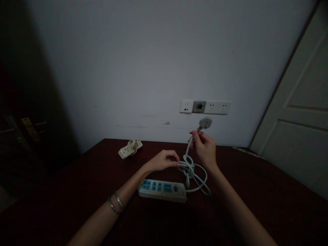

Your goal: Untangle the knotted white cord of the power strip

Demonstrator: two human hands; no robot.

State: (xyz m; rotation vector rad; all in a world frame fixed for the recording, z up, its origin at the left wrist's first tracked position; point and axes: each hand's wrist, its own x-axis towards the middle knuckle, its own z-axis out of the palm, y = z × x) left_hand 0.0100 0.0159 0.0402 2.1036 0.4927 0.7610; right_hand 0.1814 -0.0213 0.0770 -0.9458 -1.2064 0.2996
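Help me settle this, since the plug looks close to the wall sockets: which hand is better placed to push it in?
Probably the right hand: it grips the cord just behind the plug, raised right below the wall sockets. The left hand sits lower, on the coiled cord by the power strip.

Two bare arms in shot, no sleeves anywhere.

Both forearms come up from the bottom edge uncovered right to the frame, and the left hand and right hand wear no gloves. There on the left wrist sit two thin metal bangles, side by side, catching a dull silvery glint in the dim light. The right hand shows reddish-painted fingernails.
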